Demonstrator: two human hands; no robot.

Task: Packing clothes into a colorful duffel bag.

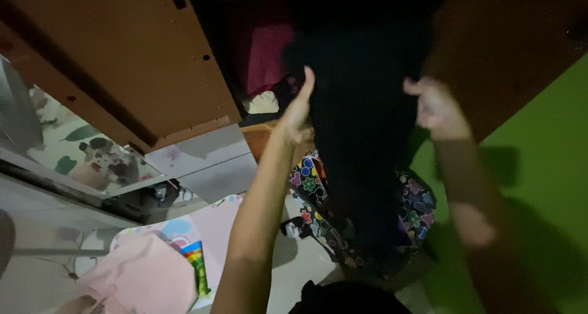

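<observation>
Both arms raised toward an open wooden wardrobe [122, 63]. Left hand [298, 109] pressed against the left edge of a black garment [361, 124], fingers [307, 81] stretched up and close together, flat on the cloth — thumb side hidden behind it. Right hand [436, 109] at the right edge of the same garment, blurred; fingers curled, probably pinching the cloth, though not sure from this view. Black garment hanging down in front of the dark inside of the wardrobe, between the two hands, lower end over a colourful flower-patterned cloth [416, 207]. Magenta fabric [266, 57] inside the wardrobe, just left of the black garment. Green wall [539, 167] at the right. On the floor at lower left — a pink cloth [144, 277] beside a colourful box [197, 262].
</observation>
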